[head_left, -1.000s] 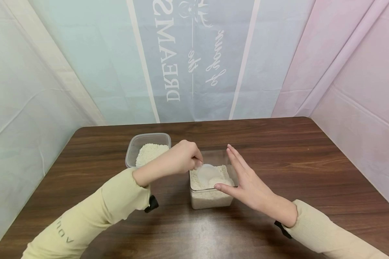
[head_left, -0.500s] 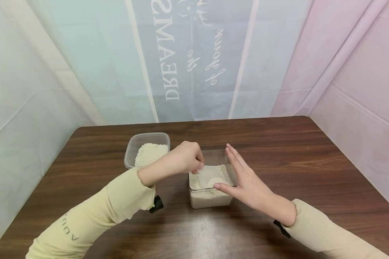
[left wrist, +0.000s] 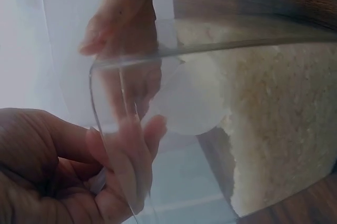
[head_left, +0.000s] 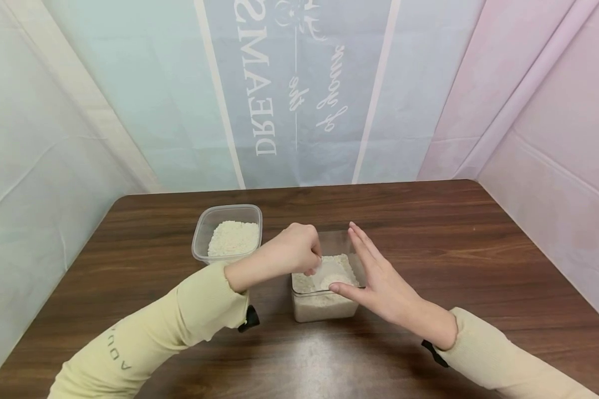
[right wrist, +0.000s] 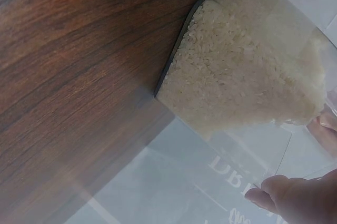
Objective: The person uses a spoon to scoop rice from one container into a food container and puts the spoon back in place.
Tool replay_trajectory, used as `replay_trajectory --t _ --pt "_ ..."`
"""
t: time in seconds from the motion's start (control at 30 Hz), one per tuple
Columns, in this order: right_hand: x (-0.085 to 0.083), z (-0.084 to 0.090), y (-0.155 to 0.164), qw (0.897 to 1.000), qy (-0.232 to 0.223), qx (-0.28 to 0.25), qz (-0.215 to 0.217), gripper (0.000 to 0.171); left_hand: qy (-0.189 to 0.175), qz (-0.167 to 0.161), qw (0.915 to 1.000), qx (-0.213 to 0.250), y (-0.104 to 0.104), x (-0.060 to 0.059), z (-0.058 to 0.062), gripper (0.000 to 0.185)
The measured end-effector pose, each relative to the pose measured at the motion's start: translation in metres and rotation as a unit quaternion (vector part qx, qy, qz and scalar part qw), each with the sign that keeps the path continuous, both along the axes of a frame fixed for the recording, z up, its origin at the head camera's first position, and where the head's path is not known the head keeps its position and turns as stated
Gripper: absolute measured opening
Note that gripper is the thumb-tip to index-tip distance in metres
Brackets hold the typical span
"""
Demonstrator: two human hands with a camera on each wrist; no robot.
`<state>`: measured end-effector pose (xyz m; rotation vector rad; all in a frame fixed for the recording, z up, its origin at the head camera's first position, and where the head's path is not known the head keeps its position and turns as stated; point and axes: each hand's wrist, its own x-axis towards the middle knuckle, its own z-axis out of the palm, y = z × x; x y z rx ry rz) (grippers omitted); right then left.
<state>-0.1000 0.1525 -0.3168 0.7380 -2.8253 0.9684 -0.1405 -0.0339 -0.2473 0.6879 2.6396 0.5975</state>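
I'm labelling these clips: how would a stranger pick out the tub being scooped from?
On the brown table stand two clear rice tubs. It is the square tub in the middle, between both hands; the other tub, rounder-cornered, stands untouched behind and left.

Scoop (head_left: 326, 272) handle hidden inside left hand (head_left: 292, 250), bowl half-buried in rice; right hand (right wrist: 300, 198) cropped by right wrist frame edge, grip unclear.

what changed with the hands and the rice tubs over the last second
The left hand, gripping the translucent white scoop, slid rightward and dipped lower into the clear square rice container. The right hand stayed flat against its side; the second clear rice tub stayed put.
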Motion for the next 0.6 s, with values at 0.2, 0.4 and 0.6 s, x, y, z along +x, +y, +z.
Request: replay_trajectory --t 0.2,0.4,0.6 --pt "-0.0001 -0.0005 -0.0001 1.000 0.001 -0.003 0.001 0.094 -0.051 0.040 0.9975 0.029 -0.0020 -0.0029 -0.0019 0.018" --pt "-0.0008 -0.0004 -0.0007 1.000 0.006 -0.001 0.005 0.094 -0.099 0.081 0.9899 0.060 -0.0048 -0.0073 -0.0010 0.014" --pt "-0.0015 -0.0005 -0.0002 1.000 0.001 -0.001 0.002 0.095 -0.119 0.101 0.9850 0.073 -0.0075 -0.0089 0.0023 0.009"
